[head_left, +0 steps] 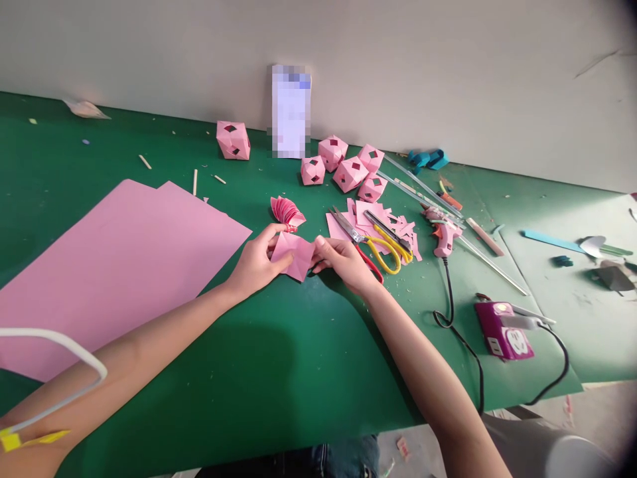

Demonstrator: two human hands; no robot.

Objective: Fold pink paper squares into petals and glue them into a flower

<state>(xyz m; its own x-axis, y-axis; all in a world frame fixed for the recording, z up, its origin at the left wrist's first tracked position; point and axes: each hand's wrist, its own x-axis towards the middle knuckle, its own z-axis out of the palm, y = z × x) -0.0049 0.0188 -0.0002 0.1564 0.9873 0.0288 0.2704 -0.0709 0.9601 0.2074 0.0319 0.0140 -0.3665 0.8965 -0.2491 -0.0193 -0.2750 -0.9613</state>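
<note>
Between my hands is a small square of pink paper (294,257) with crease lines across it. My left hand (259,263) grips its left side, thumb on top. At the right corner, my right hand (339,260) pinches the paper between thumb and fingers. Just beyond the left fingertips lies a fanned stack of folded pink paper pieces (286,211). Several faceted pink paper balls (351,174) with diamond-shaped holes stand farther back, and another paper ball (233,141) sits apart on the left.
Scissors (371,245) and a box cutter (388,232) lie on pink paper scraps (343,226). To the right are a pink glue gun (444,238) with a cord and a purple power strip (503,332). Large pink sheets (134,259) cover the left. A phone (290,113) leans against the wall.
</note>
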